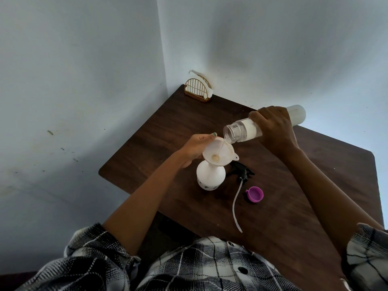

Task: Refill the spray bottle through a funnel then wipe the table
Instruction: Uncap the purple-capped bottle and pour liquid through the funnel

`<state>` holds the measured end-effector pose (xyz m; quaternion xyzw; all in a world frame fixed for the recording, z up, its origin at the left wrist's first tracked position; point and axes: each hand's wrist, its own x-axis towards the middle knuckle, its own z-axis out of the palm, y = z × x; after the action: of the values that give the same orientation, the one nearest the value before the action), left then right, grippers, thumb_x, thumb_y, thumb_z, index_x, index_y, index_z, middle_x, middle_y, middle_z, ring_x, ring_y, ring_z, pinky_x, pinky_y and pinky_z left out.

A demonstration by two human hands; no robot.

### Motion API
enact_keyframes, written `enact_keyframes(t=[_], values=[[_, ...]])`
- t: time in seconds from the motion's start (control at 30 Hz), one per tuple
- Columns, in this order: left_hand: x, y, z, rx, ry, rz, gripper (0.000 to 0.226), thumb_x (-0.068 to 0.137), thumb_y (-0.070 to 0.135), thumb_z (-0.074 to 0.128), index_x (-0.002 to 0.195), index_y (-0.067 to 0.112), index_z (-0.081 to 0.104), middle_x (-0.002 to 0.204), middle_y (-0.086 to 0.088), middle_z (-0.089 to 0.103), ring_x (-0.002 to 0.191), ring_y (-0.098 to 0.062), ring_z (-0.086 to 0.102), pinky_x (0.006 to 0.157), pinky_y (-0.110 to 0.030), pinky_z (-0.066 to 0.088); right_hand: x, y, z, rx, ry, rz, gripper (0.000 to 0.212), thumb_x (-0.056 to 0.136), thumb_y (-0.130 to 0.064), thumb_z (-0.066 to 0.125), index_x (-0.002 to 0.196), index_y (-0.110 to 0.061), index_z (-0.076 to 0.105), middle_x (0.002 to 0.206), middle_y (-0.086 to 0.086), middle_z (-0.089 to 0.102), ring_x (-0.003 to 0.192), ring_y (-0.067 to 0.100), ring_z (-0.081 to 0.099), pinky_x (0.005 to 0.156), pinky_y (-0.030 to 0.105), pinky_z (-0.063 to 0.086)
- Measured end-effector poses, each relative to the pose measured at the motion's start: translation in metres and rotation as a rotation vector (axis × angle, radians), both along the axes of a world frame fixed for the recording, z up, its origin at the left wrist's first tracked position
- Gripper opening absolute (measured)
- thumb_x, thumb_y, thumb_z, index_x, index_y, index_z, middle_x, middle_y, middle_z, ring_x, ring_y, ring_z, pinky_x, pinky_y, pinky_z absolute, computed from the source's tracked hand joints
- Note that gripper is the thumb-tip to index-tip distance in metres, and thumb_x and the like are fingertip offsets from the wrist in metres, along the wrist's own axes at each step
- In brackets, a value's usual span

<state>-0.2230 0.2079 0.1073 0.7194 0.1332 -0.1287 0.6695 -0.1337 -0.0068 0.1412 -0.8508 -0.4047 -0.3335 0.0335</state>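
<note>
Purple cap (255,194) and spray head (243,174) lie beside spray bottle (210,177).

Up in the far corner, a gold wire napkin holder (198,90) stands by the wall, white napkins (62,92) apparently tucked inside.

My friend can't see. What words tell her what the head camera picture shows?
The right hand tips a clear bottle, pouring a thin stream into a white funnel that the left hand steadies on a white spray bottle. On the brown table lie the black sprayer head and a purple cap.
</note>
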Motion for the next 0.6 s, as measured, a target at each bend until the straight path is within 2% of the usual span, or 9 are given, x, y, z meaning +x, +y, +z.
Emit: enact_keyframes(t=[0.23,0.43,0.6], values=[[0.0007,0.0003,-0.0024,0.012,-0.01,-0.009,0.037,0.096,0.04,0.045,0.108,0.011,0.065,0.098,-0.006,0.062,0.083,-0.014,0.056,0.069,-0.025,0.047,-0.0011,0.0,0.0006,0.005,0.005,0.004,0.032,0.068,-0.002,0.07,0.096,-0.01,0.057,0.085,0.009,0.064,0.077,0.032,0.058,0.078,0.038,0.034],[0.0009,0.0001,-0.0023,0.006,-0.005,-0.001,0.034,0.096,0.039,0.045,0.106,0.014,0.065,0.09,0.001,0.062,0.081,-0.012,0.056,0.07,-0.024,0.046,-0.001,0.0006,0.0017,0.002,0.006,0.01,0.03,0.07,-0.003,0.067,0.097,-0.01,0.056,0.086,0.01,0.064,0.078,0.032,0.058,0.078,0.038,0.033],[0.0007,0.0002,-0.0027,0.0,-0.006,-0.002,0.034,0.096,0.039,0.044,0.107,0.014,0.065,0.094,0.0,0.062,0.085,-0.013,0.056,0.072,-0.025,0.047,-0.0026,0.001,0.0019,0.003,0.013,0.007,0.031,0.069,-0.004,0.069,0.097,-0.009,0.057,0.086,0.01,0.063,0.078,0.032,0.058,0.078,0.039,0.034]])
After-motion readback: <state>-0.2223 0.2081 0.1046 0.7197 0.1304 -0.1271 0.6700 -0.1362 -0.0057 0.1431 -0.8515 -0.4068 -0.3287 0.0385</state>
